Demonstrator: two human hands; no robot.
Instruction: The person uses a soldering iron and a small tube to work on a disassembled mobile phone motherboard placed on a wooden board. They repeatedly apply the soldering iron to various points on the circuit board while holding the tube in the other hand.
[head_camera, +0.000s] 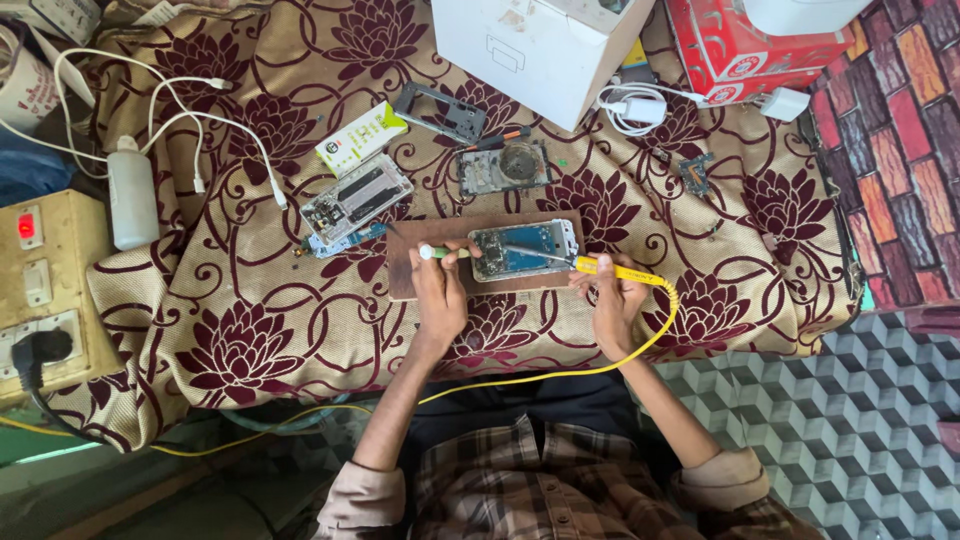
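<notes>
An opened phone (525, 249) with its blue circuit board exposed lies on a brown wooden board (405, 262). My left hand (440, 292) grips a thin tool with a green-and-white handle (440, 252) at the phone's left edge. My right hand (612, 296) holds a yellow-handled soldering iron (608, 268); its metal tip reaches over the phone's board. The iron's yellow cord (640, 345) loops down past my right wrist and across my lap.
A second opened phone (356, 198), a small green-and-white box (361, 137), a metal frame (440, 108) and another phone part (505, 167) lie behind the board. A white bottle (132, 192), white cables, a switchboard (40, 290), a white box (540, 45) and a red box (750, 50) ring the flowered cloth.
</notes>
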